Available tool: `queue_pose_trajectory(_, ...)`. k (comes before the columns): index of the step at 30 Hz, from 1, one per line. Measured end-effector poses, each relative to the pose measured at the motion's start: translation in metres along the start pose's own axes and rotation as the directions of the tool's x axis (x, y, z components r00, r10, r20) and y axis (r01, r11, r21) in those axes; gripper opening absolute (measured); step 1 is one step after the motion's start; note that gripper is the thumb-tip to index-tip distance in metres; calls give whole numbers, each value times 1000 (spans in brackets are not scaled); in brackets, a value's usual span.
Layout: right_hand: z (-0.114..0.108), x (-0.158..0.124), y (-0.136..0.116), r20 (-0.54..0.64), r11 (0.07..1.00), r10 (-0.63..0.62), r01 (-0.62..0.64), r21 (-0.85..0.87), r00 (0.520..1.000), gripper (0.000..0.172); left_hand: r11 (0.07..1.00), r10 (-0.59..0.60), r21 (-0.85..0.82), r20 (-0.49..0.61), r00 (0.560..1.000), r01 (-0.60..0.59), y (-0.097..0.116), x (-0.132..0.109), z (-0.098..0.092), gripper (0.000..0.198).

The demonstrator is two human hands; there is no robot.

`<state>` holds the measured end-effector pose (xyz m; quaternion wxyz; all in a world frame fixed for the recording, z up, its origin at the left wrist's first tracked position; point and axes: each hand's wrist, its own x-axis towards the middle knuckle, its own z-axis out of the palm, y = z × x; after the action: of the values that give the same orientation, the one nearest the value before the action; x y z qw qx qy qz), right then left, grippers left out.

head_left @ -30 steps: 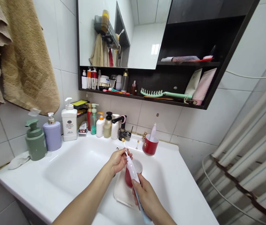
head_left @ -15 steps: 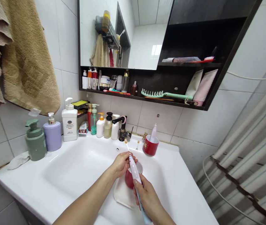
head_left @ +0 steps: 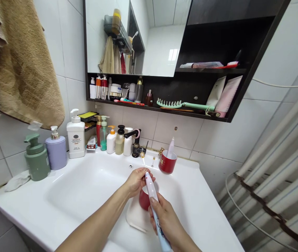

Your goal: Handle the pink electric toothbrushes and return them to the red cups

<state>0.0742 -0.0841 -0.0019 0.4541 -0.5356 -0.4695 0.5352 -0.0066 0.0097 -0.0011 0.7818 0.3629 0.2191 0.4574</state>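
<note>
Over the sink, my right hand (head_left: 164,213) is wrapped round the pale pink and blue handle of an electric toothbrush (head_left: 151,185), which points away from me. My left hand (head_left: 138,180) pinches the base of the slim brush head (head_left: 143,155), where it meets the handle's top. Whether head and handle are fully joined there I cannot tell, as the fingers cover it. Below the handle, a red cup (head_left: 144,200) with a pale inside stands on a white tray (head_left: 135,222) in the basin, partly hidden by my hands.
The white sink (head_left: 72,189) has a black faucet (head_left: 136,143) at its back. Beside it, another red cup (head_left: 167,162) holds a pale pink handle (head_left: 171,148). Several pump bottles (head_left: 75,136) line the left rim. A dark mirror cabinet (head_left: 159,110) hangs above; pipes (head_left: 277,182) run at right.
The view has shifted slightly. The toothbrush handle is turned a little, so more of the picture on its blue lower part shows. Both hands keep their hold.
</note>
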Motion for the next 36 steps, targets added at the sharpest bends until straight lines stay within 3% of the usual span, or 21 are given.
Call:
queue_pose_trajectory(4, -1, 2, 4, -60, 987, -127, 121, -102, 990, 29, 999, -12, 38, 3, 1000, 12, 3, -1, 0, 10)
queue_pose_trajectory(10, 2, -4, -2, 78, 983, 70, -82, 163, 994, 28, 1000, -24, 20, 17, 1000, 24, 4, -3, -1, 10)
queue_pose_trajectory(18, 0, 6, 7, -11, 991, -79, 77, -108, 997, 27, 995, 90, 59, -167, 982, -81, 2, 2, -3, 13)
queue_pose_trajectory(22, 5, 2, 6, -35, 994, -54, 50, -95, 998, 25, 994, 68, 93, -107, 992, -59, 3, 3, -7, 13)
queue_pose_trajectory(27, 6, -1, 3, 40, 998, 34, -36, 51, 999, 27, 996, 50, 74, -72, 996, -45, 4, 3, -6, 13)
queue_pose_trajectory(33, 2, 2, 8, -68, 986, -102, 91, -139, 992, 28, 995, 45, 91, -93, 995, -37, 1, 3, -4, 13)
queue_pose_trajectory(36, 4, -1, 7, 27, 999, 23, -24, 33, 999, 28, 998, 45, 56, -58, 997, -42, 2, 2, -3, 14)
